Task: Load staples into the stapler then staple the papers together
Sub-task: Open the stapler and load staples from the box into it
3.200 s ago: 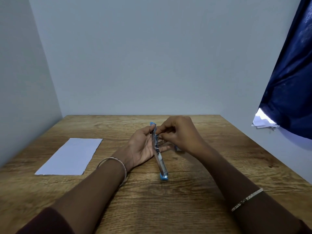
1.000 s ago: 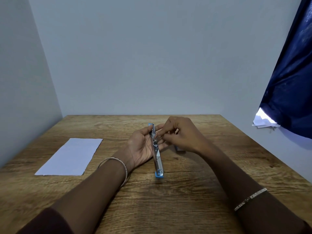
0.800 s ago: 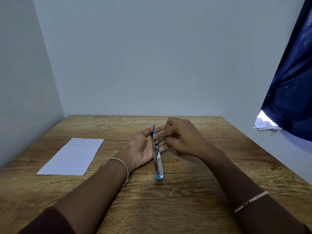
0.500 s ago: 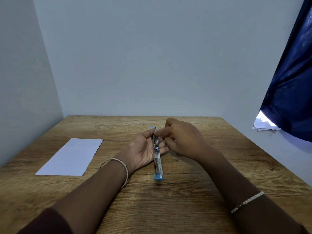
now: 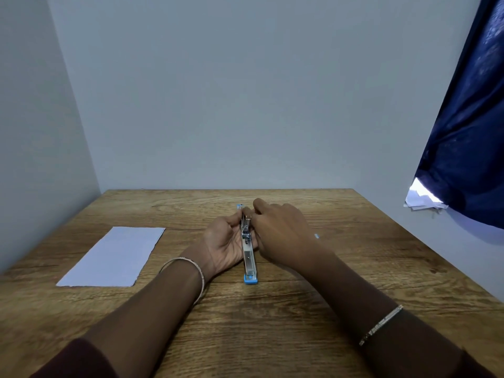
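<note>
Left grip [image 5: 225,242]: you clasp the stapler [image 5: 250,259].
Right grip [image 5: 282,233]: curled over its 12 o'clock end; contents I cannot tell.
Stapler: middle of your desk [image 5: 272,323], lying 6 to 12 o'clock.
Papers [image 5: 111,257]: at its 9 o'clock.

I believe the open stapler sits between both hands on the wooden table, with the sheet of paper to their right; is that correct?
Not quite: the head view shows the sheet of paper to the left of the hands. The open stapler does sit between the left hand and right hand on the wooden table.
</note>
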